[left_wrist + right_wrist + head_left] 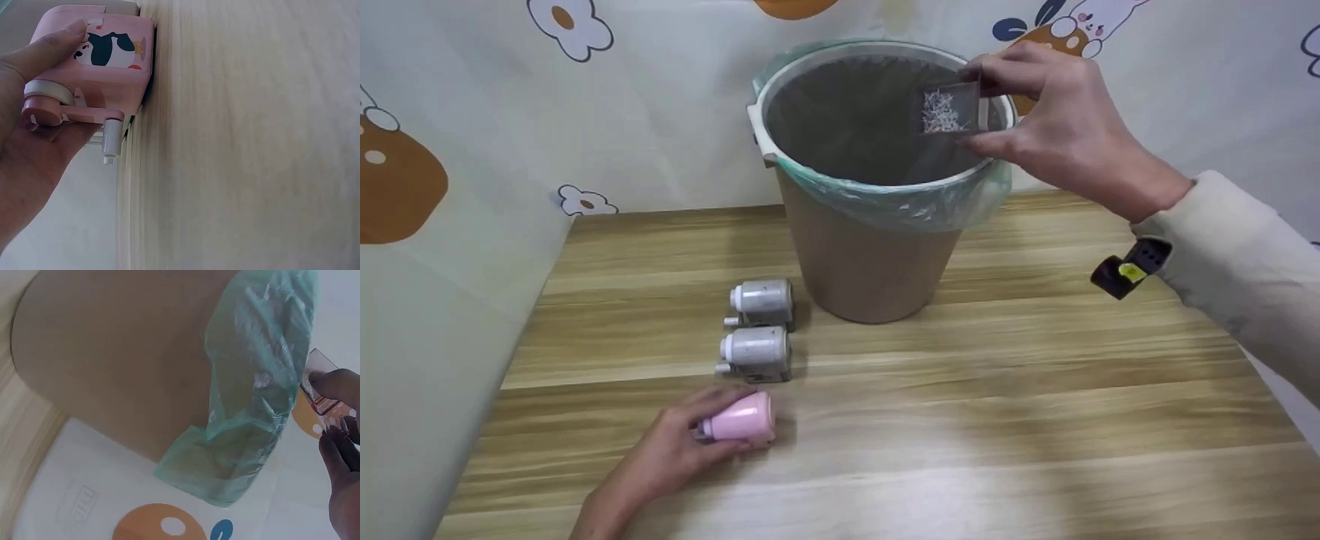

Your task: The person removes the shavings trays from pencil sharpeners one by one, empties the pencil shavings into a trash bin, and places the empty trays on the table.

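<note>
My left hand (682, 442) grips a pink crank pencil sharpener (744, 418) low over the table. The left wrist view shows its panda picture, with the thumb on it, and the crank handle (112, 138) with a pale knob. Over the mouth of a trash bin (877, 262), my right hand (1061, 112) pinches a small clear shavings box (971, 112) by its edges. Pale shavings (941, 112) lie inside the box. In the right wrist view the box (323, 385) is between thumb and fingers, beside the bin's rim.
A green plastic liner (900, 206) folds over the bin's rim. Two grey crank sharpeners, one behind (763, 298) and one in front (757, 349), lie left of the bin on the wooden table (997, 390). A patterned wall covering (675, 112) rises behind.
</note>
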Available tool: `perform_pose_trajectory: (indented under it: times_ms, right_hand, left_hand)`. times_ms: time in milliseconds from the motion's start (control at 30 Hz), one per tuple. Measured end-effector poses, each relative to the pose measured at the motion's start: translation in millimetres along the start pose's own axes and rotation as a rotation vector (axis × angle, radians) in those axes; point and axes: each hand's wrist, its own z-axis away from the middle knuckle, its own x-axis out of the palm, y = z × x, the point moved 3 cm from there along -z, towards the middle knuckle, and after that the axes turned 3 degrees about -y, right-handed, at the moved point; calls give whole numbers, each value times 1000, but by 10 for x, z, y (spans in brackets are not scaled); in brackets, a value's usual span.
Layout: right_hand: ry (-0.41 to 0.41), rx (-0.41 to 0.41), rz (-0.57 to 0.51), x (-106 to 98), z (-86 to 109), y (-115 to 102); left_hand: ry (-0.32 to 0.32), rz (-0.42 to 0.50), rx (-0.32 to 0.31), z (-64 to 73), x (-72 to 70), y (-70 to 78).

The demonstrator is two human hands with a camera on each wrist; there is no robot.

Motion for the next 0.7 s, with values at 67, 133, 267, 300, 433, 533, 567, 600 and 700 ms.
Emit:
perform_pose_trajectory:
  times_ms: [67, 133, 267, 300, 433, 533, 567, 600, 700]
  right_hand:
    - [21, -44, 56, 10, -21, -5]
    - [36, -84, 92, 28, -37, -8]
    - [35, -153, 120, 53, -55, -17]
    - [30, -166, 127, 56, -56, -18]
    - [3, -214, 175, 67, -55, -22]
    - [-9, -279, 224, 80, -56, -34]
    - [-9, -314, 238, 85, -55, -40]
    - [-4, -353, 249, 89, -58, -51]
    - [15, -478, 293, 103, -62, -90]
  left_hand:
    - [-2, 6, 0, 9, 2, -1]
    - [4, 7, 4, 16, 5, -4]
    - [24, -2, 11, 12, 5, -11]
    - [28, -7, 11, 11, 5, -13]
    - [24, -10, 6, 17, 3, -12]
    - [14, -8, 0, 20, 2, -7]
    - [12, -8, -4, 19, 2, -5]
    - [9, -8, -6, 17, 2, -4]
    - [5, -8, -13, 10, 1, -4]
